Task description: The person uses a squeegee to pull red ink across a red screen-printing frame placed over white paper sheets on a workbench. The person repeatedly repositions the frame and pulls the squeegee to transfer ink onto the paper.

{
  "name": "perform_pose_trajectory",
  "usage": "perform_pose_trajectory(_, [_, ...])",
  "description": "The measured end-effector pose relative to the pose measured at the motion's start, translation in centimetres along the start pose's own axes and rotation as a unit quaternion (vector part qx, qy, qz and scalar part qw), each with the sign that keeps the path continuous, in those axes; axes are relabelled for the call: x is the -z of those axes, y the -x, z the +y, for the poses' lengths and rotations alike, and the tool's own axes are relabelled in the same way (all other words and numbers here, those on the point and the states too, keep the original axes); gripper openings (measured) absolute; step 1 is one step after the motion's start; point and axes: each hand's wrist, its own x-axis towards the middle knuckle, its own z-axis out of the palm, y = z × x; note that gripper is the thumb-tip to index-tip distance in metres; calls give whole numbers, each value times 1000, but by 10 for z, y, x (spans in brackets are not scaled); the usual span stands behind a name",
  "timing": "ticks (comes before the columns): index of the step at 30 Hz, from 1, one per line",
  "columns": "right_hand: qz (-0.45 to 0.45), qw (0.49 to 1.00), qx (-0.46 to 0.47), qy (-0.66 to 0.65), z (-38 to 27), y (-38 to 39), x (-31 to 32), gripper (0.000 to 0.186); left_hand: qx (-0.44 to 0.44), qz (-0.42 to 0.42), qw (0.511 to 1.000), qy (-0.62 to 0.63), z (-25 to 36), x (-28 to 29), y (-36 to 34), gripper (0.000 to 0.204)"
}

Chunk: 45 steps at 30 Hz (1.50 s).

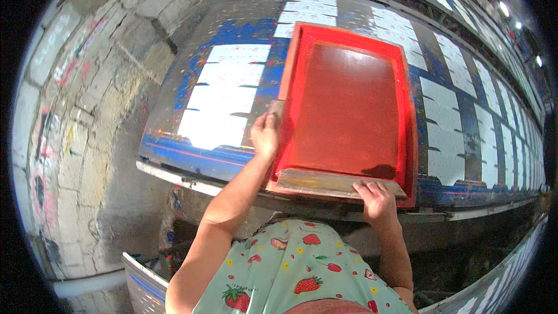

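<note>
A red screen-printing frame [289, 70] lies on a long printing table [192, 166] in front of me. Its mesh [349, 104] is reddish brown, with a dark patch of ink [381, 171] near the lower right corner. My left hand [265, 135] is closed on the left side of the frame, at a pale block-like piece [278, 110]. Along the near inner edge of the frame rests a wide squeegee [325, 184] with a pale, worn blade holder. My right hand [379, 201] grips it near its right end, fingers over the top.
White fabric pieces [226, 90] lie in rows on the blue-stained table, to the left, behind and far along the right [444, 122]. A cracked block wall [87, 128] stands on the left. Part of another table [139, 282] shows at lower left.
</note>
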Motion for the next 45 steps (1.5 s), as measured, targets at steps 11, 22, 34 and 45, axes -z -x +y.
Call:
perform_pose_trajectory(11, [-201, 972, -112, 57, -29, -71, 17, 35, -125, 14, 990, -62, 8, 3, 13, 59])
perform_pose_trajectory(22, [-41, 994, -57, 82, -30, -35, -26, 50, -79, -30, 996, -2, 4, 7, 13, 55])
perform_pose_trajectory(34, [-18, 985, -30, 170, 137, -235, -38, 46, -46, -24, 996, -74, 31, 10, 22, 55])
perform_pose_trajectory(45, [-36, 977, -63, 198, 301, -448, -39, 47, 5, 27, 996, -79, 35, 8, 30, 51])
